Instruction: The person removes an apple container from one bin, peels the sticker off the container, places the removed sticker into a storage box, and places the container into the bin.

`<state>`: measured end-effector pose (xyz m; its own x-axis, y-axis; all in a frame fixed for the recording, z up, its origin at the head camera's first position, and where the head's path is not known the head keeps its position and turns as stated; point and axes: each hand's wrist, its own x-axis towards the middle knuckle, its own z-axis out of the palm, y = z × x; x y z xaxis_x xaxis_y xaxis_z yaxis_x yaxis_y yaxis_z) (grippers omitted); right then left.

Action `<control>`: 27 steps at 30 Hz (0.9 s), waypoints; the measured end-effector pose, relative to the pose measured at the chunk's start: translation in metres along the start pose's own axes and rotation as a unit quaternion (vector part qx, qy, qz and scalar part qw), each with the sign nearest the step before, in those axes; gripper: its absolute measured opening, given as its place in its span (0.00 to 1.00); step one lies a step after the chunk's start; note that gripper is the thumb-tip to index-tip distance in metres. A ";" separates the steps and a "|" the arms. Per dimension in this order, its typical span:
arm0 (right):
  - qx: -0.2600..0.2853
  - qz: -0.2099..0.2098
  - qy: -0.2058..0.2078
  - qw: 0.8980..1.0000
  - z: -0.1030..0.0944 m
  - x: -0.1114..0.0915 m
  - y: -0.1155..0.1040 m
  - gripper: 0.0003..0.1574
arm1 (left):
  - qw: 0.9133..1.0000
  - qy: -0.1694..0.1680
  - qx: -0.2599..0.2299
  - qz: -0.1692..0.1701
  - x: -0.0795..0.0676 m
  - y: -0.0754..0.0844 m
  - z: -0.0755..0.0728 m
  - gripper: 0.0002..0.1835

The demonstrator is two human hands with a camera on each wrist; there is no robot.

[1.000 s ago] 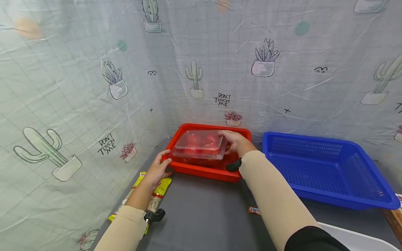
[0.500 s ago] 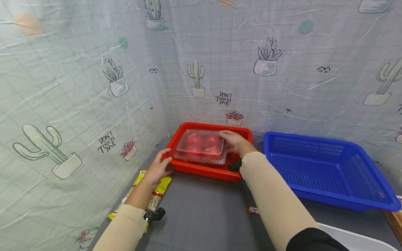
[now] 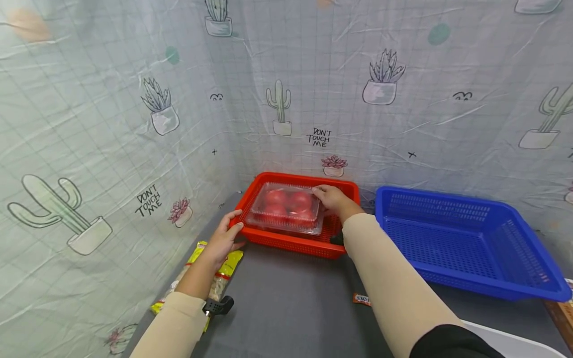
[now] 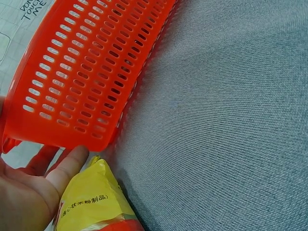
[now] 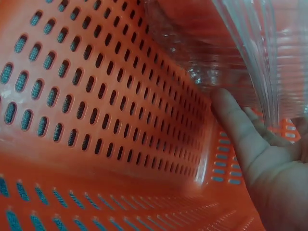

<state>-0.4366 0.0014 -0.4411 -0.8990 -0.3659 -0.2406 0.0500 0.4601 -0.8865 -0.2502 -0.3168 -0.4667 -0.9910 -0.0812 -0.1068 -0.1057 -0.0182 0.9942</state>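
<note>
A clear plastic clamshell box (image 3: 285, 209) with several red round fruits in it sits inside the red basket (image 3: 291, 242), toward its left side. My right hand (image 3: 334, 200) holds the box by its right end; in the right wrist view a finger and thumb are at the edge of the clear plastic (image 5: 211, 57). At the basket's left corner my left hand (image 3: 223, 242) grips the rim. The left wrist view shows its fingers around the corner of the perforated wall (image 4: 86, 77), right beside a yellow bag (image 4: 91, 195).
The yellow-ended bag (image 3: 230, 263) lies under my left forearm, along the cloth wall. A blue basket (image 3: 447, 238) stands right of the red one. A small orange packet (image 3: 361, 299) lies on the grey table (image 3: 286, 308). A white tray (image 3: 506, 340) is at bottom right.
The clamshell box was tilted and raised; it has lowered and levelled into the red basket, still in my right hand. My left hand has stayed at the basket's corner.
</note>
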 end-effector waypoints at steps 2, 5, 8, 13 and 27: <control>0.003 -0.001 -0.003 1.000 -0.002 -0.001 0.000 0.33 | 1.000 -0.001 -0.001 0.000 0.001 0.000 0.001 0.30; 0.013 0.011 -0.003 1.000 -0.005 -0.004 0.000 0.36 | 1.000 -0.003 0.001 0.000 0.003 -0.001 0.003 0.30; 0.018 0.027 -0.010 0.999 -0.010 -0.010 -0.003 0.39 | 1.000 -0.002 0.005 -0.004 0.007 -0.003 0.006 0.29; -0.061 0.003 -0.001 0.998 -0.027 -0.030 -0.021 0.42 | 0.999 -0.003 0.040 0.014 0.011 -0.005 0.009 0.30; -0.396 -0.218 0.035 0.892 -0.049 -0.160 -0.054 0.37 | 0.858 0.079 0.439 0.254 -0.021 0.027 0.027 0.31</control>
